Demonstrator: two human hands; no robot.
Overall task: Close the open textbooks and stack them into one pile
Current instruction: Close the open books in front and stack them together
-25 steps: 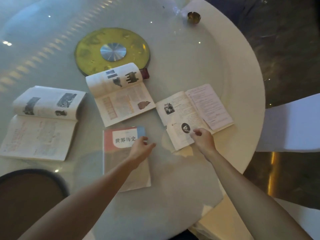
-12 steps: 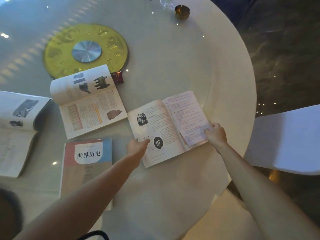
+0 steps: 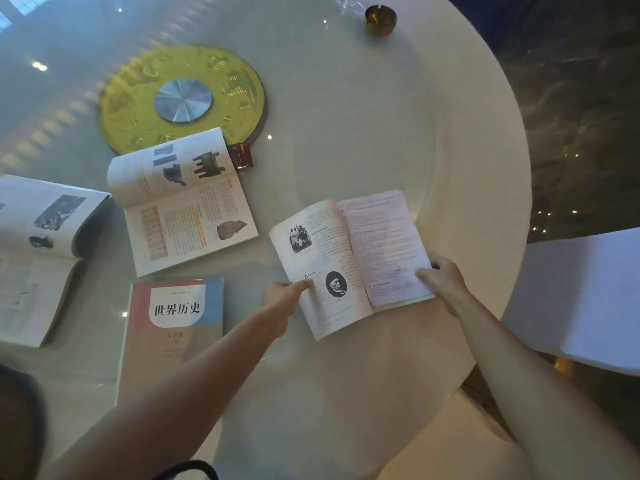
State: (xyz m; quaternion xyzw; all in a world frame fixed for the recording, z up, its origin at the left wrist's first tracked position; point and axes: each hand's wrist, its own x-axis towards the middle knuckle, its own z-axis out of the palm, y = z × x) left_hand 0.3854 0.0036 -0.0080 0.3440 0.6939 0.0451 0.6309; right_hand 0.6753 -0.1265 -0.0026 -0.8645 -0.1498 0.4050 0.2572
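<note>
An open textbook with a round portrait (image 3: pixel 349 258) lies at the right of the round table. My left hand (image 3: pixel 285 295) grips its left edge, thumb on the page. My right hand (image 3: pixel 441 278) holds its right lower edge. A closed textbook with a red and blue cover (image 3: pixel 173 327) lies flat to the left of my left hand. Behind it lies a second open textbook with pictures of bronze vessels (image 3: pixel 183 202). A third open textbook (image 3: pixel 38 251) lies at the far left, partly cut off by the frame.
The white round table (image 3: pixel 467 133) has a glass turntable with a yellow disc (image 3: pixel 180 98) at its hub. A small dark red box (image 3: pixel 242 155) sits behind the second book. An ashtray (image 3: pixel 380 19) stands at the far edge. A white-covered chair (image 3: pixel 585 299) is to the right.
My left hand left the closed book and took the left edge of the portrait book. My right hand slid from its left page to its right edge. The view shifted right.
</note>
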